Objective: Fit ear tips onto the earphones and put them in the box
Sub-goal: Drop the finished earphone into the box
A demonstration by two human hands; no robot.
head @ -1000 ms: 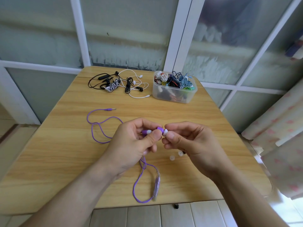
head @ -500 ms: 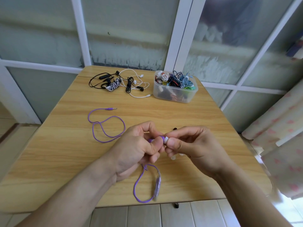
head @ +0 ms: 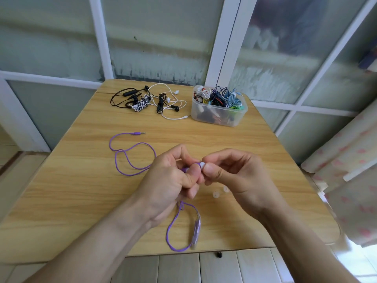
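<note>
My left hand grips a purple earbud of the purple earphones between thumb and fingers. My right hand pinches a white ear tip against the earbud's end. The purple cable loops over the table to the left, its plug lying flat, and another loop with the inline remote hangs near the front edge. Two loose translucent ear tips lie on the table below my right hand. A clear plastic box filled with coiled earphones stands at the back right.
A tangle of black, white and striped earphones lies at the back left of the wooden table. Frosted window panes stand behind the table. A patterned curtain hangs at the right.
Both hands have closed in together; the ear tip now sits tight against the earbud, and my left fingers cover more of the earbud than before.
</note>
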